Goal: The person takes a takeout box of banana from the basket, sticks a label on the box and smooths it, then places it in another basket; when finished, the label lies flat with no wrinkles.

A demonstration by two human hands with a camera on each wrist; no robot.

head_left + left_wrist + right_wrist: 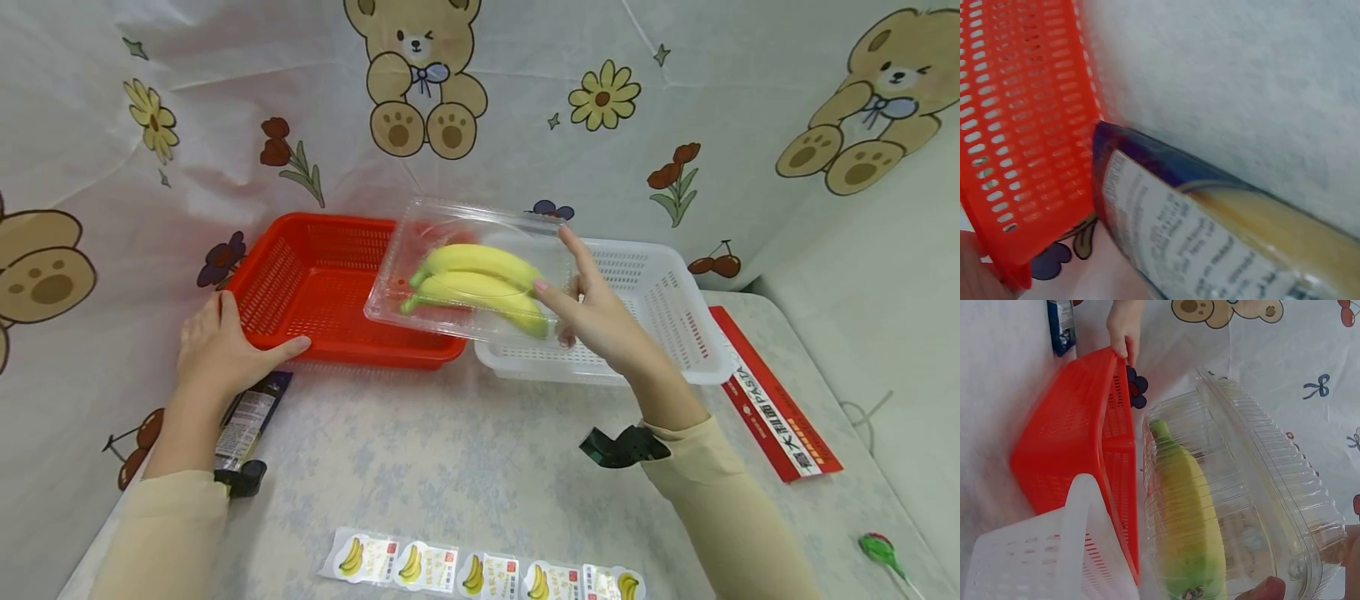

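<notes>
My right hand (pixel 603 321) grips the right end of a clear plastic container (pixel 393 279) with a lid. Inside it lie two yellow bananas (pixel 480 265) with green tips; the right wrist view shows one banana (pixel 1188 509) through the ribbed wall. The container is held tilted above the neighbouring sides of a red plastic basket (pixel 330 292) and a white plastic basket (pixel 667 308). At the red basket's near left corner, my left hand (pixel 225 346) holds the rim, thumb along the front edge. The red basket's right end is partly hidden behind the container.
A dark blue packet (pixel 251 417) lies under my left wrist, against the red basket. Banana stickers (pixel 480 573) line the front of the table. A red pasta box (pixel 780 400) rests right of the white basket, and a lollipop (pixel 877 550) lies near the right edge.
</notes>
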